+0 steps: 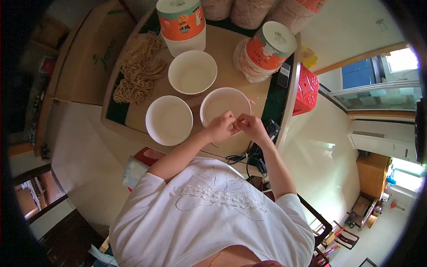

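Fingers (228, 117) pinched narrow, anything between them too small to tell, left hand (221, 127) and right hand (252, 127) meet above a round white paper bowl (223, 100) on the brown-covered counter (222, 42), presumably close together for steadiness.

So the right-hand bowl (220, 100) is plain white with a slightly pinkish tint, and the upper bowl (192, 73) and left bowl (169, 120) are plain creamy white. The left tub stack (182, 22) is way louder: green up top, orange-red band with little cartoon figures, white below. Right tub stack (266, 49) has the same green and orange, plus a white cartoon animal. Stringy bundle (142, 66) is tan, stool (306, 91) bright red, shirt (222, 200) white with thin dark line drawings.
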### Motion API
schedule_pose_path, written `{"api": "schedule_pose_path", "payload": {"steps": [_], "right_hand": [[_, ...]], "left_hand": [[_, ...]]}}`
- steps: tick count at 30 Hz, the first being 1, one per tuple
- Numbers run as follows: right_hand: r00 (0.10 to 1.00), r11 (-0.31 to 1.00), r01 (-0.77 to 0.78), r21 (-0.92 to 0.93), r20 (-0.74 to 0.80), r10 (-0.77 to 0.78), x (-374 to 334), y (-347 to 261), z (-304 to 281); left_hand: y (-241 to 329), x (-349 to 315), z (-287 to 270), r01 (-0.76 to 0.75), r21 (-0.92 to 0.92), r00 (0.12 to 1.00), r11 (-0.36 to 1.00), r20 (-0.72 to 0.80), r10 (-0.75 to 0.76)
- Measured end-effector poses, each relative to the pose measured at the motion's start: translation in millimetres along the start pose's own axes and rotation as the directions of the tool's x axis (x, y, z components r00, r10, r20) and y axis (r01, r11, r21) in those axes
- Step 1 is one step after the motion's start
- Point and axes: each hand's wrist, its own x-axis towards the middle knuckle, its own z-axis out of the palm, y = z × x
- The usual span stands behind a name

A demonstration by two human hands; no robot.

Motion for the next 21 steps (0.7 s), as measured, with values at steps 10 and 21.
{"api": "schedule_pose_path", "payload": {"steps": [10, 21], "right_hand": [[0.756, 0.893, 0.274, -0.356, -0.494, -0.429, -13.3, -1.3, 32.9], [0.753, 0.973, 0.216, 0.079, -0.648, -0.115, -19.7, -1.7, 63.3]], "left_hand": [[-33.3, 14.4, -3.5, 0.707, -0.702, 0.631, 0.085, 0.573, -0.523], [-19.1, 12.6, -3.3, 0.616, -0.778, 0.649, -0.127, 0.592, -0.479]]}}
